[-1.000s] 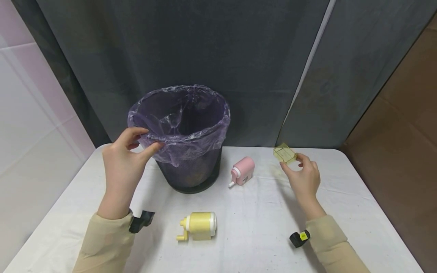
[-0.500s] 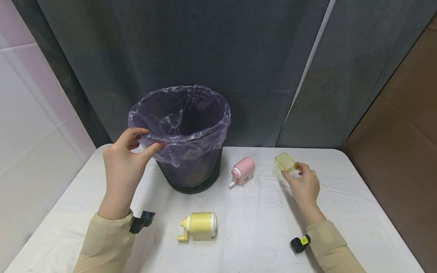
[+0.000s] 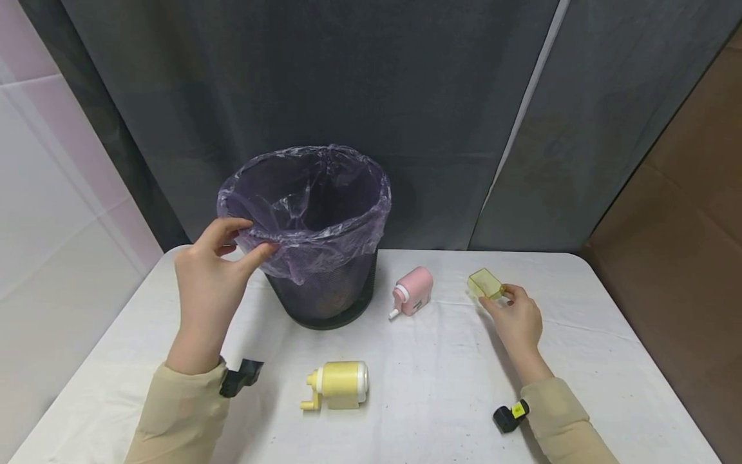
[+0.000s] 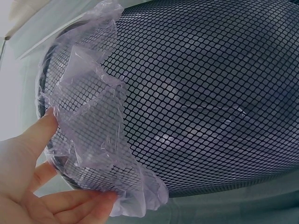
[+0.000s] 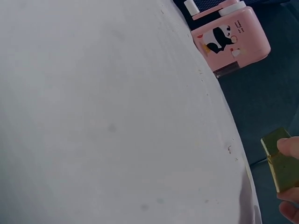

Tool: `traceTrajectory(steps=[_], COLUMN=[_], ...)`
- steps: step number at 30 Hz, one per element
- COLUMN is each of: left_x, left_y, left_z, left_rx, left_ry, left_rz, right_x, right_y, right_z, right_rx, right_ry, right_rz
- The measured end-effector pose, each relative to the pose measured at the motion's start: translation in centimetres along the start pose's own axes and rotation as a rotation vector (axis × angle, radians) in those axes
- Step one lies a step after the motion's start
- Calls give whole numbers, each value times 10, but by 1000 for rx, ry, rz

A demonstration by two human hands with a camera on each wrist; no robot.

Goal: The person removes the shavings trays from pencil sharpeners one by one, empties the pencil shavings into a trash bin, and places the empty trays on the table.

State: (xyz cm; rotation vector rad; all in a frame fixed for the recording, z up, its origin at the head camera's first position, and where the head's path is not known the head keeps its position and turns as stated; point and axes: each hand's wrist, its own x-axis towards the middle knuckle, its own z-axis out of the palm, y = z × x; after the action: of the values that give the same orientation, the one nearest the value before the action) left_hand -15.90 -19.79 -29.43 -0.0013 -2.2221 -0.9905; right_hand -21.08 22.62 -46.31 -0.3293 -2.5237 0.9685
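At the rim of a black mesh waste bin (image 3: 324, 303), my left hand (image 3: 211, 277) grips the folded edge of a purple plastic bin liner (image 4: 88, 112) with thumb and fingers. My right hand (image 3: 516, 316) pinches a small transparent yellow shavings box (image 3: 485, 284) between thumb and fingers, close over the table's far right part. In the right wrist view, the fingers (image 5: 289, 147) and the box show at the right edge. A yellow hand-crank pencil sharpener (image 3: 341, 380) lies at the front middle of the table.
Between bin and right hand lies a pink hand-crank pencil sharpener (image 3: 414, 290) with a panda print. A white cloth covers the table (image 3: 429, 399). A dark curtain (image 3: 440, 129) hangs behind, and a brown panel (image 3: 678, 212) stands on the right.
My right hand has lowered slightly toward me, and the shavings box has tilted so more of its inside faces the head camera. My left hand stays at the bin's rim.
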Motion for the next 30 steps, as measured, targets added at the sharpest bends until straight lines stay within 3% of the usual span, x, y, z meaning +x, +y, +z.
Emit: traceTrajectory(steps=[16,30], left_x=[0,0], left_y=[0,0], left_z=[0,0], left_rx=[-7,-3], left_ry=[3,3], left_rz=[11,10], right_x=[1,-1], right_y=[11,19], right_z=[2,8], right_rx=[23,21], right_ry=[-73,-67], right_rz=[64,58])
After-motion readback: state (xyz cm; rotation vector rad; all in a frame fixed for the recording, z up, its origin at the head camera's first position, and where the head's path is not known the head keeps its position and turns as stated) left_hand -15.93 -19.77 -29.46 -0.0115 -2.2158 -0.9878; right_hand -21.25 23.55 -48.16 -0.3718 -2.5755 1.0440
